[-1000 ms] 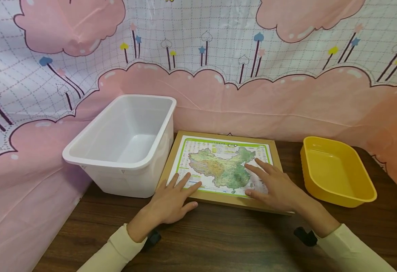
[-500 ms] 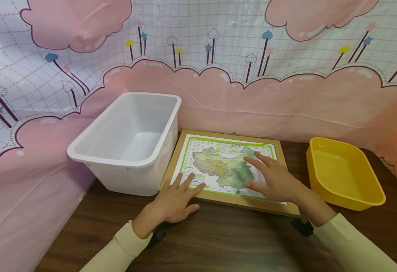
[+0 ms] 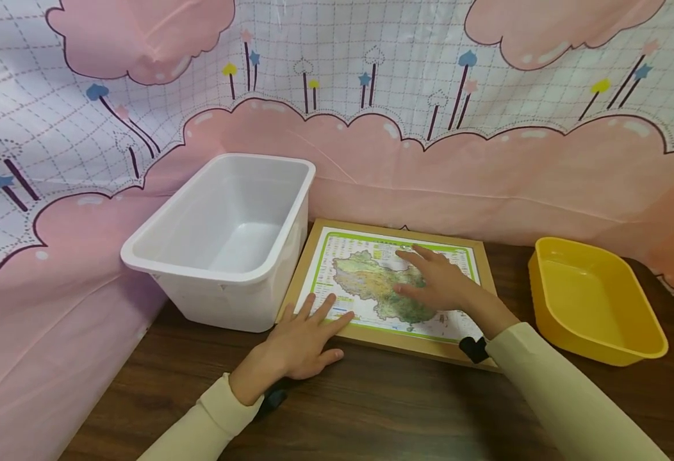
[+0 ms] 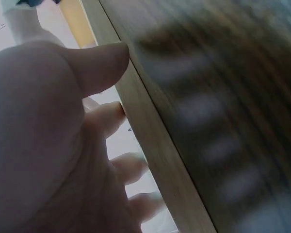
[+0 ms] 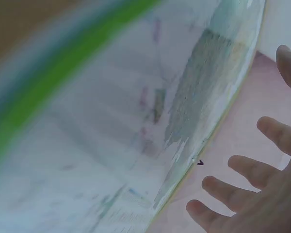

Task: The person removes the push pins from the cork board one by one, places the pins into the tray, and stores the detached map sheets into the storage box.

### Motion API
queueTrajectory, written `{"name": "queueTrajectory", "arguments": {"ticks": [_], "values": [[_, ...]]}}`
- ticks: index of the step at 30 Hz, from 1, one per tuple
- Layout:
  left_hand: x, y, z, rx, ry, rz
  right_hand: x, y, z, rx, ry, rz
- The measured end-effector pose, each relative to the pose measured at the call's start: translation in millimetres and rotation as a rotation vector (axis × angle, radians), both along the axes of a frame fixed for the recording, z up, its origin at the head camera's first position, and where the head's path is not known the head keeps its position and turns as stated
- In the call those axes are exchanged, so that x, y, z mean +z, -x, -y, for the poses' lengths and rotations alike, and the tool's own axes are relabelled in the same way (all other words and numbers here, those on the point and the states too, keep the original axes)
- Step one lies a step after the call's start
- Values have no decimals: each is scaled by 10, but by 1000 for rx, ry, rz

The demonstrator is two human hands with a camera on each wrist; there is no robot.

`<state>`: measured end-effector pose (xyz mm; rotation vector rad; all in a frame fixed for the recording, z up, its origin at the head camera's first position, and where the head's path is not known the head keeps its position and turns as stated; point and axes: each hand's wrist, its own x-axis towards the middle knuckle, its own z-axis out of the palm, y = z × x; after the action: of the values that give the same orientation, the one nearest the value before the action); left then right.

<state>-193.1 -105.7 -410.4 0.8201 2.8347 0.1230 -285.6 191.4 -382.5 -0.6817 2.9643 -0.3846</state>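
A map board (image 3: 354, 272) with a tan wooden frame lies on the dark table, and a green-bordered map fills it. My left hand (image 3: 302, 346) rests with fingers spread at its lower left edge, fingertips over the map's margin. In the left wrist view the thumb (image 4: 104, 68) lies by the wooden edge. My right hand (image 3: 437, 282) is over the map's right half, fingers extended and holding nothing. The right wrist view shows its fingers (image 5: 242, 194) apart from the map surface. Small shiny bits (image 3: 405, 247) sit near the map's top edge, partly behind the fingers.
A deep white tub (image 3: 189, 275) stands close against the board's left side. To the right is a shallow yellow tray (image 3: 602, 349). A pink and white patterned cloth (image 3: 371, 166) hangs behind the table (image 3: 371, 410).
My right hand has moved left and away from me over the map, towards its top middle. My left hand stays at the board's edge. The whole view has shifted slightly.
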Motion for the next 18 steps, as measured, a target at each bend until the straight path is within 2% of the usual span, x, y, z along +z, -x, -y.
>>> {"name": "queueTrajectory", "arguments": {"ticks": [4, 7, 12, 18], "values": [[-15, 3, -8, -1, 23, -13, -16, 184, 71, -7, 13, 24], [-26, 2, -8, -8, 35, -25, -26, 273, 119, -42, 22, 54], [-19, 1, -5, -13, 36, -28, -47, 348, 174, -97, 24, 87], [-24, -5, 9, -10, 37, -19, -73, 399, 183, -104, 50, 105]]}}
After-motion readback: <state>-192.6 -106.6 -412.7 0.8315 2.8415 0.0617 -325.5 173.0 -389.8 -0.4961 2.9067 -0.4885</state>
